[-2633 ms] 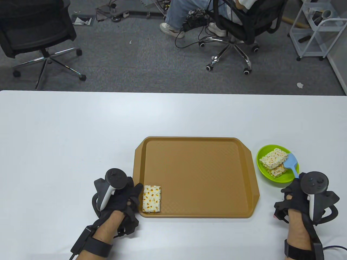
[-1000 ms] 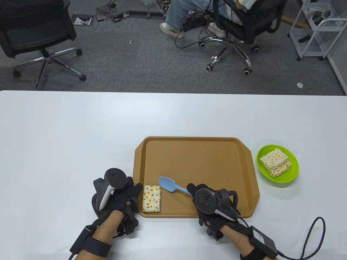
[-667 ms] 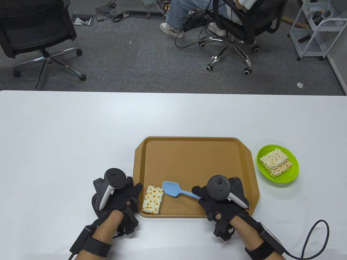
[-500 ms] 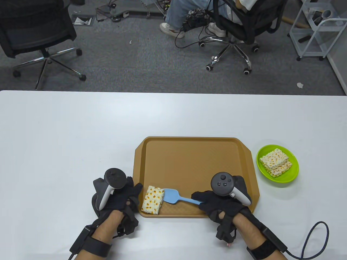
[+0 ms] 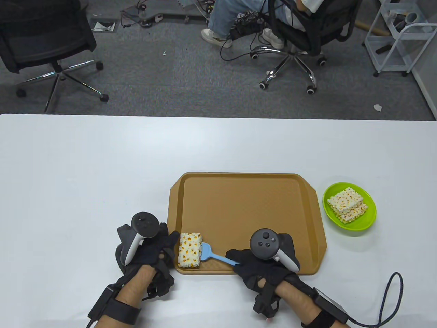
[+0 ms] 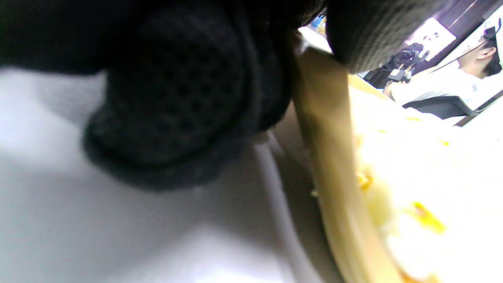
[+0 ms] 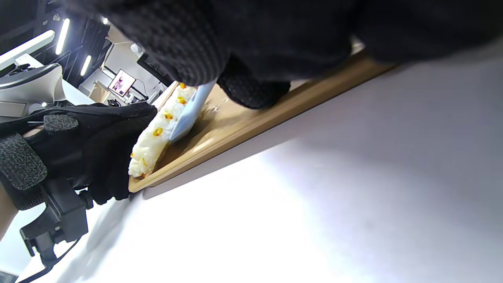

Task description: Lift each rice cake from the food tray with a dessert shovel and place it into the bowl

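1. gripping the blue handle of the dessert shovel [image 5: 211, 254] at about 5 o'clock on the food tray [image 5: 245, 205], the right hand [image 5: 263, 263] has its fingers curled round it, and the blade is wedged under the right edge of the last rice cake [image 5: 189, 254].
2. the left hand [image 5: 150, 249] sits at the tray's 8 o'clock corner, fingertips against the rim just beside the cake (it seems to act as a backstop); its fingers look fairly straight and hold nothing.
3. in the right wrist view the cake [image 7: 155, 137] is tilted up on the blade [image 7: 188, 114], so it reads as stiff enough to lift in one piece, and probably light.
4. it looks like puffed grains pressed together, so i judge it crumbly at the edges and likely to slide on a smooth blade; the best hold is from beneath, blade well under the middle, kept level.
5. farther out, at 3 o'clock off the tray, the green bowl [image 5: 349, 210] already holds two stacked cakes [image 5: 346, 203]; this third one would land on top, which could be a wobbly perch.
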